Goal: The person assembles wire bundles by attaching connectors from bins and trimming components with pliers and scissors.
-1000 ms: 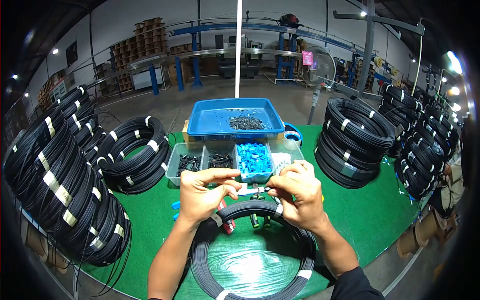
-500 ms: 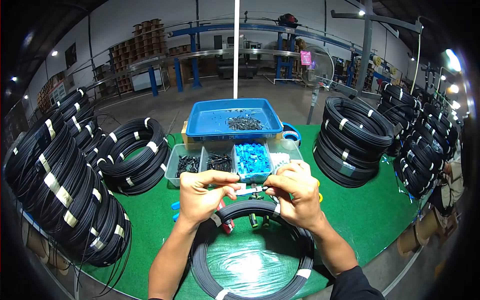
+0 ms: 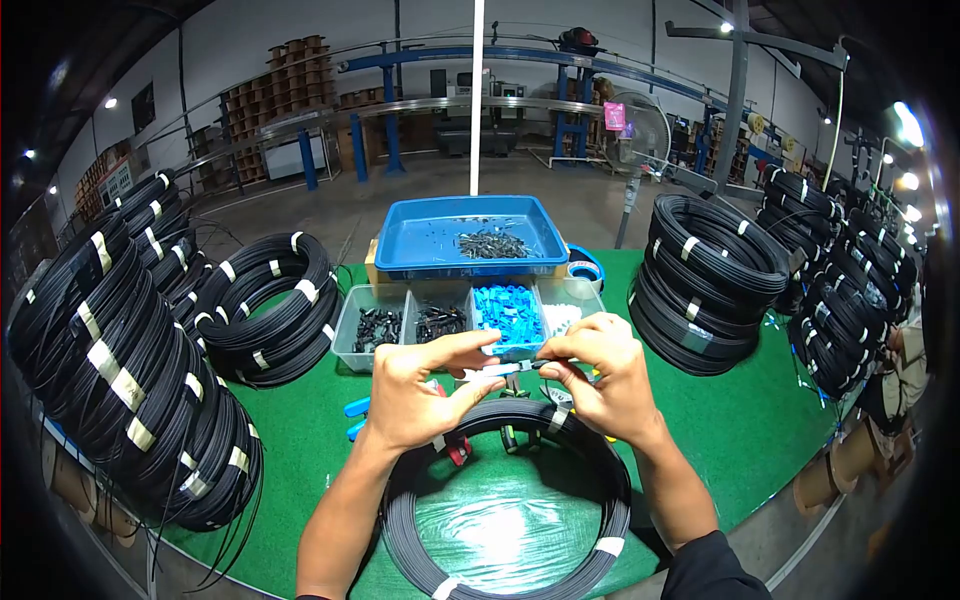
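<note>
A small white connector piece [image 3: 500, 370] with a dark cable end hangs above the near black cable coil [image 3: 402, 515]. My right hand [image 3: 605, 385] pinches the cable end at the piece's right side. On the other side is my left hand [image 3: 415, 395], thumb and index finger spread apart around the white piece. Behind both hands stands a clear divided box [image 3: 367, 347] with black parts, blue clips [image 3: 508, 315] and white parts [image 3: 562, 318]. Red-handled [image 3: 458, 452] and blue-handled [image 3: 357, 410] tools lie partly hidden near the coil.
A blue tray [image 3: 400, 262] with dark scraps sits behind the box. Taped black coils are stacked at the left [image 3: 130, 370], the left back [image 3: 265, 310] and the right [image 3: 705, 285] of the green table [image 3: 740, 440]. A fan [image 3: 640, 135] stands beyond.
My left thumb and index finger have spread apart from their pinch on the white piece. My right hand has shifted slightly right, still pinching the cable end.
</note>
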Demonstrator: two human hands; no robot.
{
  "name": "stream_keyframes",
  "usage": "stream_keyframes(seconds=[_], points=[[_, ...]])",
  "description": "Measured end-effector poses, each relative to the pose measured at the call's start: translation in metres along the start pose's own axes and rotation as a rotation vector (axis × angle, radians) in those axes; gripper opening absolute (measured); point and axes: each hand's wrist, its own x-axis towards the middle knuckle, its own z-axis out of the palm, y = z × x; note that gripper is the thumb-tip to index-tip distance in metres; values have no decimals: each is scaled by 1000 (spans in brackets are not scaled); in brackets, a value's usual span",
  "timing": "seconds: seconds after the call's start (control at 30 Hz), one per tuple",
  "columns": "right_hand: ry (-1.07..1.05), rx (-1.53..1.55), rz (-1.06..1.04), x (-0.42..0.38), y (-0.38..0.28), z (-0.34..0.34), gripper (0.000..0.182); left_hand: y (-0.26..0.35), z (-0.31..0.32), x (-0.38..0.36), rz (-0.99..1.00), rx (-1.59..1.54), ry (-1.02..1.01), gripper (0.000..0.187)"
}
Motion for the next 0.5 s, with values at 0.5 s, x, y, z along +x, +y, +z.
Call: stream_keyframes(seconds=[0.5], points=[[30,90,14,3,2,-5,16,-4,-1,2,108,7,6,51]])
